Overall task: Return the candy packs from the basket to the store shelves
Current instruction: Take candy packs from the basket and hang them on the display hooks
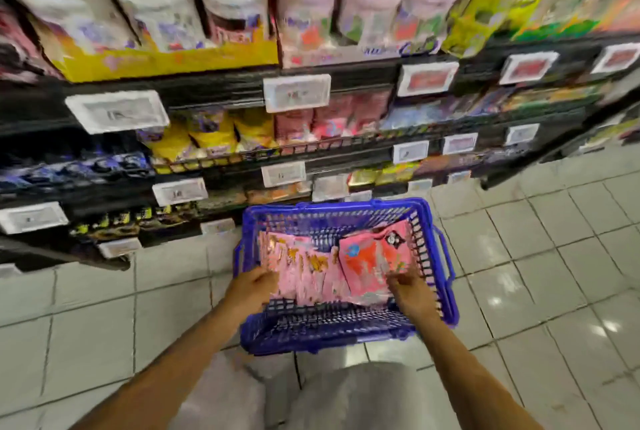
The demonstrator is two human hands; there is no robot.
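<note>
A blue plastic basket (446,294) stands on the tiled floor before the shelves. Inside lie several pink candy packs: a stack with gold print (304,267) on the left and a pink pack with red and blue print (367,256) on the right. My left hand (252,286) reaches into the basket and its fingers curl on the left stack's edge. My right hand (408,287) is inside the basket at the lower edge of the red-printed pack, fingers bent on it. The picture is blurred, so the exact grip is unclear.
Black store shelves (214,90) rise behind the basket, full of candy bags, with white price tags (296,92) along their edges. Matching pink packs (332,118) stand on the middle shelf. Pale floor tiles (536,273) stretch to the right. My grey-clad knees (346,398) are below.
</note>
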